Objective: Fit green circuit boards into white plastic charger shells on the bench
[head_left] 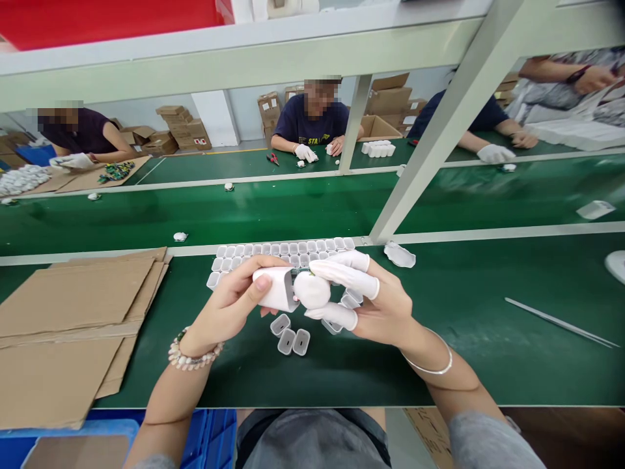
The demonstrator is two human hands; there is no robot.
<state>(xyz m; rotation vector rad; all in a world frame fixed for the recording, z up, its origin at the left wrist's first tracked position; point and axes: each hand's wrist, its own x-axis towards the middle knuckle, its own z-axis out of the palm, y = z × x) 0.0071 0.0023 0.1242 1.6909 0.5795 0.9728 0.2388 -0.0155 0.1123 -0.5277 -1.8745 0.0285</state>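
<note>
My left hand [239, 293] grips a white plastic housing [274, 288], its open end facing right. In my right hand [375, 293], with white finger cots on several fingers, is a round white part [312, 290] with a bit of green circuit board at its top edge. The round part sits right at the housing's open end; whether any of it is inside I cannot tell. Below my hands, a few white housings [286, 341] stand with open tops on the green table. Behind them are rows of the same housings [283, 249], partly hidden by my hands.
Flattened cardboard [63, 299] lies at left. Metal tweezers [561, 322] and a crumpled white piece [399, 255] lie at right. A green conveyor belt [273, 212] runs beyond a rail, carrying small white parts. A slanted post [430, 137] rises ahead. Co-workers sit across the belt.
</note>
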